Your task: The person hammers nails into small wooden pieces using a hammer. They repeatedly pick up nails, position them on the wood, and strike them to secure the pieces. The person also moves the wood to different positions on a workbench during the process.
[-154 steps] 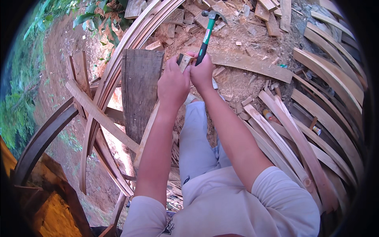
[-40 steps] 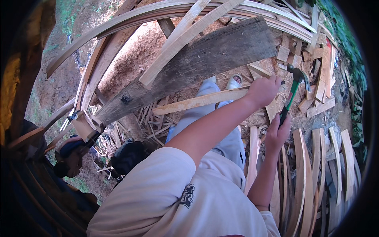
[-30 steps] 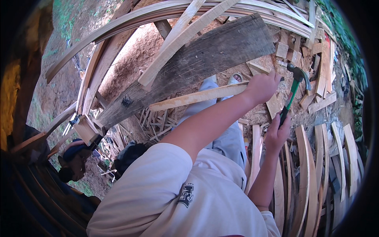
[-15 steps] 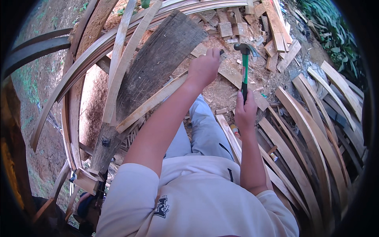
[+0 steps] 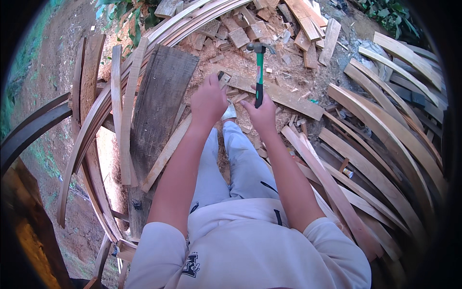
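Observation:
My right hand [image 5: 262, 114] grips the black lower handle of a claw hammer [image 5: 260, 72]. Its green shaft stands upright in view, with the dark metal head at the far end. To the left, my left hand [image 5: 208, 98] is closed around a small flat piece with a dark edge and a pale face [image 5: 224, 78]; my fingers cover most of it, so its kind is unclear. Both hands are held out above my legs, apart from each other. Beyond them a flat wooden board [image 5: 284, 98] lies on ground strewn with shavings.
A wide weathered plank [image 5: 161, 91] leans at the left, beside long curved wooden strips [image 5: 91, 130]. Many curved boards [image 5: 380, 139] lie stacked on the right. Offcuts [image 5: 239, 37] are heaped at the far side, and foliage [image 5: 390, 19] grows at the far right.
The view has shifted, and both hands now appear further left. My hands are closer together, with the hammer still in the right and the small piece in the left showing more of its face.

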{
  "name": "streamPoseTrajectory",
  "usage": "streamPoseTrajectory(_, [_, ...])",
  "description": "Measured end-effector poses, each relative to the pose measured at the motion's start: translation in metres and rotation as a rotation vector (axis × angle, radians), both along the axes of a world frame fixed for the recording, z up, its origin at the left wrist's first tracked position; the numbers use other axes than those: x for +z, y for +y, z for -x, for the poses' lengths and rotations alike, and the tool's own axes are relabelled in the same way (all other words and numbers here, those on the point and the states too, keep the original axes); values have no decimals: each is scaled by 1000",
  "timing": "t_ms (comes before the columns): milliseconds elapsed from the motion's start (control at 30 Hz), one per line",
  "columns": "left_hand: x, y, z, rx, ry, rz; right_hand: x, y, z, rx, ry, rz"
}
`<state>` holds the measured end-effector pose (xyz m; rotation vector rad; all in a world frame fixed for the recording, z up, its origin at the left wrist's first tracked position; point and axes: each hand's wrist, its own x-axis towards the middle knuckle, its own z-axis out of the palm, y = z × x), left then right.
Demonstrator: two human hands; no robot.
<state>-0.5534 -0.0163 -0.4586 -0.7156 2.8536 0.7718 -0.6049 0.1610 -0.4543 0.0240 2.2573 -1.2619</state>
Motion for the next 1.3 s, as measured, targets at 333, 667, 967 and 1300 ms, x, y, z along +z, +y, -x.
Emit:
streamPoseTrajectory(333, [7, 1, 6, 42, -47, -80, -82, -68, 16, -140, -146, 359])
streamPoseTrajectory(667, [14, -6, 6, 46, -45, -158, -78, -86, -4, -274, -80, 295])
streamPoseTrajectory(967, [10, -2, 3, -15, -14, -109, -72, -72, 5, -169, -131, 279])
streamPoseTrajectory(1300, [0, 2, 2, -16, 88, 24, -71, -72, 9, -128, -125, 245])
